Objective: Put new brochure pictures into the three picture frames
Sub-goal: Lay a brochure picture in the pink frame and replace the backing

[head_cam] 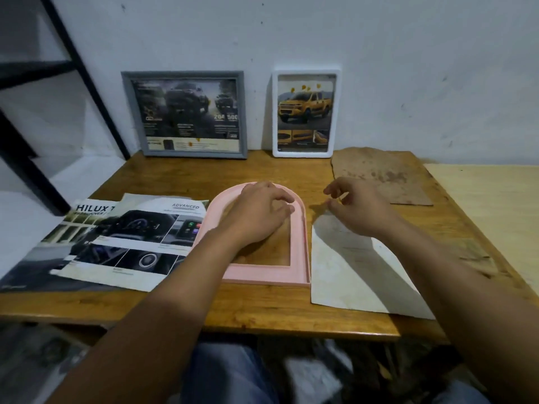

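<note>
Head view: pink frame (297, 243), arched, lies flat mid-table (262, 310), empty, wood showing through. Left hand (259, 214) rests over its arch, fingers loosely bent, gripping nothing. Right hand (358, 208) hovers relaxed, holding nothing, over white sheet (350, 275) just beside the frame. Brochures (131, 243) lie at left.

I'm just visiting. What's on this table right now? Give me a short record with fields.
Filled frames: grey frame and white frame, propped against the wall
Empty frame: pink frame, flat on the table
Loose paper: brochures left of the pink frame; white sheet right of it
Hands: left hand over the pink arch; right hand above the sheet's top corner
Grip: unclear for both
</note>
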